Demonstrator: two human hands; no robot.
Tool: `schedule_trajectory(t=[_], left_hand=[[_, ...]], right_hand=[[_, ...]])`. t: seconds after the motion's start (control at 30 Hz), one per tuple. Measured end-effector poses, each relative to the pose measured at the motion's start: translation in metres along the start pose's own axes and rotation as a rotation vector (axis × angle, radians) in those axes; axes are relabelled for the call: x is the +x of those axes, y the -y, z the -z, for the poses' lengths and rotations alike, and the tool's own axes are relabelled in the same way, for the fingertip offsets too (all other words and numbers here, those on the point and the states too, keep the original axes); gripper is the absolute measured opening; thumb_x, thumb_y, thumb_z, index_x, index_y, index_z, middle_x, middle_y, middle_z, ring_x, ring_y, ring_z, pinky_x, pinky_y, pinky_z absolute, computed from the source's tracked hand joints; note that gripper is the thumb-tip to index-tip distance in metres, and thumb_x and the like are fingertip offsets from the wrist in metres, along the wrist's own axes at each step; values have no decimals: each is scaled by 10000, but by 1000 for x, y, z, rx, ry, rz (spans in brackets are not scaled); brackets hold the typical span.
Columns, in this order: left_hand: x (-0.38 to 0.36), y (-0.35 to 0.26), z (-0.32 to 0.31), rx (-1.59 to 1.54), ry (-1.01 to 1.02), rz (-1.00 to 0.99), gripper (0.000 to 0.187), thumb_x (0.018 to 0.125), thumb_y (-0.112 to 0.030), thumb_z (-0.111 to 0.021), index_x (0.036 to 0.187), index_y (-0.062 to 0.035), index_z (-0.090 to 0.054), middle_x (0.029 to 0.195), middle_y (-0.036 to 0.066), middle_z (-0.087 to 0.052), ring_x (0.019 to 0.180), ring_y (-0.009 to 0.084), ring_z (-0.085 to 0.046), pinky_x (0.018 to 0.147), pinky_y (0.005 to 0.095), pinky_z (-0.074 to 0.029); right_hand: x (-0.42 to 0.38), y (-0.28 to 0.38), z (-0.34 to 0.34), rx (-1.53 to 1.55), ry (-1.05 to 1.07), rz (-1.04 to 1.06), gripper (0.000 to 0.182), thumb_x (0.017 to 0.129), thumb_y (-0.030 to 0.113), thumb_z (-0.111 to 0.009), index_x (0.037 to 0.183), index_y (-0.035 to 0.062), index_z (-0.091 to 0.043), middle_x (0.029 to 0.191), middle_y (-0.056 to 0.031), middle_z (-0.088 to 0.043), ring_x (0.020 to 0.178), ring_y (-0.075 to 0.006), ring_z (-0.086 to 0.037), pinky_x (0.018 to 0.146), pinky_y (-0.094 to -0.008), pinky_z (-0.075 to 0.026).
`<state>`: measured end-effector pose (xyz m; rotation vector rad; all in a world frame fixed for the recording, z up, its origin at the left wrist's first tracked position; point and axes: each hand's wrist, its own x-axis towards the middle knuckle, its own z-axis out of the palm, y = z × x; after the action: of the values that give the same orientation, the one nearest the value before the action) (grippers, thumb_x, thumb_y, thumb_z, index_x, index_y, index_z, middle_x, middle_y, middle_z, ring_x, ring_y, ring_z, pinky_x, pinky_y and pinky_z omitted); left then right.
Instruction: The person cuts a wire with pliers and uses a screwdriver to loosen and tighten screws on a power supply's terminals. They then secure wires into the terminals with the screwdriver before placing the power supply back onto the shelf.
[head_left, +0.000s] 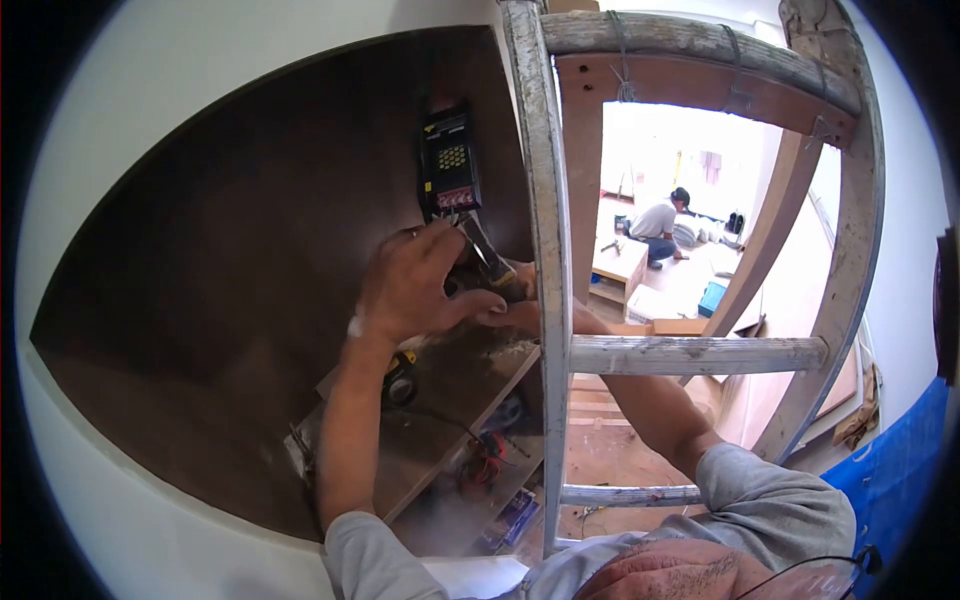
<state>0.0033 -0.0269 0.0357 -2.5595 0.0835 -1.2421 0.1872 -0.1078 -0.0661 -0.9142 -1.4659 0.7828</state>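
A black power supply (452,155) with a perforated cover and a terminal strip at its lower end sits against the dark brown panel (250,190). My left hand (410,285) is just below the terminals, its fingers curled together near short thin wire ends; what they pinch is hidden. My right hand (522,305) reaches behind the ladder rail, which covers part of it. It grips what look like pliers (488,258), with a shiny metal head and a dark, yellow-marked handle. The metal head points up toward the terminals.
A worn ladder (690,355) stands close on my right, with my right arm behind its rail. On the brown shelf (450,385) lies a black and yellow tape measure (400,385). Red wire (487,462) and a blue package (515,515) are lower down. A person (657,228) crouches far behind.
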Motion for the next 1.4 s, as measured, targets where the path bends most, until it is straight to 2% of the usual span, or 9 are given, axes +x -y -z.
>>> schedule_trajectory(t=[0.33,0.4,0.53,0.6,0.83,1.0,1.13,1.27,1.4], left_hand=[[-4,11,-23,129,-141,-68,564,675,-596,-819,712,-92,-568,655,50,-568,541,255,-609,521,389,-472],[-6,15,-24,58,-169,-74,547,679,-583,-820,723,-92,-584,649,43,-565,534,246,-606,522,384,-474],[-7,20,-24,57,-179,-84,538,667,-569,-830,718,-89,-592,642,43,-557,534,253,-606,518,385,-470],[-6,21,-25,79,-166,-116,527,661,-556,-835,704,-90,-593,634,44,-547,533,257,-605,517,385,-466],[-7,25,-35,13,-181,-103,503,685,-537,-832,681,-102,-579,637,43,-553,536,260,-606,519,378,-462],[-30,43,-28,90,-354,19,512,686,-509,-861,674,-95,-559,661,40,-564,563,265,-613,548,380,-492],[-17,24,-18,40,-340,-22,403,723,-353,-853,716,-73,-563,694,75,-562,597,293,-614,575,406,-506],[-15,17,-14,-15,-300,-79,189,729,-140,-730,784,-50,-574,752,127,-572,661,337,-623,610,429,-513],[-17,19,-10,-103,-216,-45,135,743,-79,-696,826,-26,-602,784,137,-602,701,353,-636,640,427,-523]], right_hand=[[-4,9,1,-69,2,-35,410,817,132,-844,1167,14,-666,1056,-63,-686,980,-143,-647,848,-298,-532],[-8,16,-9,-73,-117,-38,159,852,112,-750,983,37,-701,981,-29,-652,844,-87,-625,709,-258,-523],[-2,-7,-17,-142,-212,-5,134,883,142,-733,964,39,-703,886,-18,-639,744,-87,-610,623,-256,-491],[2,-24,-21,-366,-413,293,158,911,188,-719,933,33,-698,837,-10,-624,667,-93,-588,580,-265,-459],[-7,2,-22,-338,-275,2,213,950,218,-688,882,18,-658,934,-32,-630,777,-102,-602,657,-264,-466],[1,-5,-6,212,-554,269,157,956,171,-678,899,31,-637,924,-23,-618,804,-95,-581,656,-264,-457],[-9,-38,2,-237,-399,305,235,933,113,-737,1121,27,-626,958,-30,-670,865,-120,-638,750,-247,-533],[-31,-22,-8,-112,-171,102,138,974,192,-699,1068,101,-658,840,37,-593,770,-83,-528,696,-265,-452],[-31,-8,-18,-35,-38,-169,421,916,298,-785,1186,61,-565,1018,-32,-641,956,-126,-614,866,-312,-512]])
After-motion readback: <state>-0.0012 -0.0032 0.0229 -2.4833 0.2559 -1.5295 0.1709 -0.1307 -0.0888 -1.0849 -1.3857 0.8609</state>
